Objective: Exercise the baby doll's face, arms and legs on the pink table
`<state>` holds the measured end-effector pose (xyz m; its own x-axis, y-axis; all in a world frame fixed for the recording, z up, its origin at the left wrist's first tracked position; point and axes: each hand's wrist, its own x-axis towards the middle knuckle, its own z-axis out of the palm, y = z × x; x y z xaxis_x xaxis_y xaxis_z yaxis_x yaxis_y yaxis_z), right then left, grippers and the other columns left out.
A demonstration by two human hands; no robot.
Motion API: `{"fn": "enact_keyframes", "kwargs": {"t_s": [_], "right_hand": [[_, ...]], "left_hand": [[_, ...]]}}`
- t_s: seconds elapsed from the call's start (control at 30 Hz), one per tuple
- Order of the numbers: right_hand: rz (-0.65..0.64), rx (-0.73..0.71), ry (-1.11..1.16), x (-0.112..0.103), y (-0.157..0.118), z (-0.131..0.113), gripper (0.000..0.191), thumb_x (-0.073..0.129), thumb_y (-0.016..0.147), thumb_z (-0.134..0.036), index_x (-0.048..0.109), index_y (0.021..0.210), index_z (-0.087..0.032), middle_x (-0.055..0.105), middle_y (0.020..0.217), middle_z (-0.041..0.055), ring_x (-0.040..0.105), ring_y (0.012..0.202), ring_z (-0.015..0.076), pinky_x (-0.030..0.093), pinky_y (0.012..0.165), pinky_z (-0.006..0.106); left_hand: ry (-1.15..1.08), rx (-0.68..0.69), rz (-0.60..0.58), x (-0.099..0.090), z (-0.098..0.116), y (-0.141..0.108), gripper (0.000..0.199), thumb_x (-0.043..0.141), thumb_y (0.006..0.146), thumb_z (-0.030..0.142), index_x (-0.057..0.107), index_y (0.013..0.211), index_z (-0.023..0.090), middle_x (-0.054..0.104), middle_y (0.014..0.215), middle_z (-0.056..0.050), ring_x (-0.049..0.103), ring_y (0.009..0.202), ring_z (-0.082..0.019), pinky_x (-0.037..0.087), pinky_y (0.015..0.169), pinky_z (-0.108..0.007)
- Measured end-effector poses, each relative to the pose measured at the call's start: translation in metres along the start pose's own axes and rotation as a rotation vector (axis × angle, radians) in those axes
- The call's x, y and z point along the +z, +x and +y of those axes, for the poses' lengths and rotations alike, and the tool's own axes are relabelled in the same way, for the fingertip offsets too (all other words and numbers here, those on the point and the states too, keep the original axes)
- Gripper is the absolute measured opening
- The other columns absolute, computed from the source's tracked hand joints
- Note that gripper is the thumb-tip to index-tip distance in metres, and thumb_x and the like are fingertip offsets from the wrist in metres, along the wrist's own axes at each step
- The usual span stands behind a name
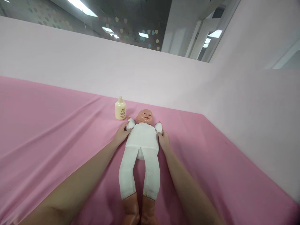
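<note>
A baby doll (142, 136) with a white cloth body lies on its back on the pink sheet (58, 125), head away from me and brown feet toward me. Its arms are bent up beside the head. My left hand (122, 132) is closed round the doll's arm on the left, thumb on the near side. On the other side my right hand (164, 139) grips the doll's other arm, its thumb against the white cloth. Some fingers of both hands are hidden behind the doll's arms.
A cream-coloured bottle (120, 110) with dark print stands upright just left of the doll's head. A white wall (93, 65) rises behind the sheet and along the right. Above it is a window (131, 18) with heart stickers. The sheet has creases at left.
</note>
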<state>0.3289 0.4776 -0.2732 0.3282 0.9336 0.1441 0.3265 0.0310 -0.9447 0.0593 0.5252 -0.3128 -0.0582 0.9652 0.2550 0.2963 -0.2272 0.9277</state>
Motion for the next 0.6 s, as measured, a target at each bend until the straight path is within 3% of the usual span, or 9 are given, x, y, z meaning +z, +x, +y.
{"fn": "enact_keyframes", "kwargs": {"t_s": [0.6], "right_hand": [[-0.019, -0.041, 0.031, -0.0006, -0.0002, 0.0033, 0.056, 0.051, 0.080, -0.032, 0.062, 0.133, -0.019, 0.069, 0.124, 0.0072, 0.063, 0.112, 0.0216, 0.050, 0.104, 0.034]], "left_hand": [[-0.006, -0.008, 0.004, -0.0009, 0.0041, -0.0017, 0.065, 0.066, 0.082, 0.038, 0.056, 0.143, 0.020, 0.066, 0.133, -0.011, 0.063, 0.117, -0.029, 0.047, 0.105, -0.045]]}}
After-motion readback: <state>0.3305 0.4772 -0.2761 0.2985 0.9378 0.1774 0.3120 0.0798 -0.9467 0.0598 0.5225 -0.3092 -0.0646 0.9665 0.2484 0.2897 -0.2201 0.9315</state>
